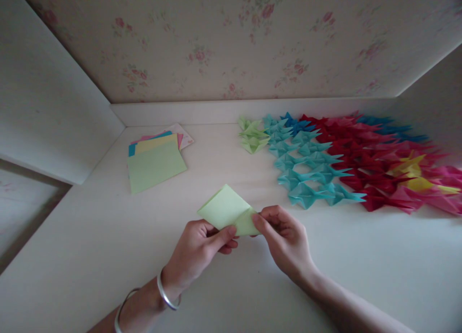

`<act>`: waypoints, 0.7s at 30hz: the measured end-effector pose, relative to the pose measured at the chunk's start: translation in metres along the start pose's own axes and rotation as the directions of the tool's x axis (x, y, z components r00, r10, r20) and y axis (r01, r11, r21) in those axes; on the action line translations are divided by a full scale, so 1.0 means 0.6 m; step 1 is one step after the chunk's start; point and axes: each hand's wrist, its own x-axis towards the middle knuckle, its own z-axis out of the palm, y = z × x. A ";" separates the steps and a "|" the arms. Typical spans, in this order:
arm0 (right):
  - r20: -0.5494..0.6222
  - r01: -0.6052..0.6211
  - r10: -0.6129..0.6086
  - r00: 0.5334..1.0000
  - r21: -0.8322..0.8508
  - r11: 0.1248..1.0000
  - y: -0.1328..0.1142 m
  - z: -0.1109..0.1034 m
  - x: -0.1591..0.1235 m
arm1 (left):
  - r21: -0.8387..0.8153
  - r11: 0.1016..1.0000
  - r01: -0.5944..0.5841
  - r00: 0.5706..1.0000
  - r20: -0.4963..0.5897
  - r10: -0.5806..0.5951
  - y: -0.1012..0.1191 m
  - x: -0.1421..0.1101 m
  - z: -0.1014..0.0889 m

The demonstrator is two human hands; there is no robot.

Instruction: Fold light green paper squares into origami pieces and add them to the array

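Observation:
A folded piece of light green origami paper (225, 205) is held between both hands above the white tabletop (224, 294). My left hand (207, 244) pinches its lower edge, thumb on top and fingers underneath. At the paper's right corner, my right hand (283, 239) grips a folded flap between thumb and fingers. The flap lies at an angle to the rest of the sheet. Parts of the fingers behind the paper are hidden.
Back left lies a stack of coloured paper sheets (157, 167), green on top. Folded paper cranes stand in rows at the right: light green (253, 135), turquoise (305, 193), red (375, 196) and several other colours. A floral wall (216, 44) rises behind the table.

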 end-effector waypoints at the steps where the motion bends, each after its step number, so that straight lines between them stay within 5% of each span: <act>1: -0.002 -0.004 0.004 1.000 0.004 1.000 0.000 0.001 0.000 | -0.005 1.000 0.002 1.000 0.000 -0.002 0.000 0.000 0.000; 12: -0.024 -0.037 0.038 0.999 0.037 0.999 0.000 0.000 0.004 | -0.124 0.992 0.008 1.000 0.008 -0.007 0.009 -0.002 0.003; 21: 0.100 -0.023 0.020 0.995 0.036 0.999 -0.003 -0.001 -0.001 | -0.157 0.963 -0.217 0.953 -0.247 0.174 0.006 -0.003 0.002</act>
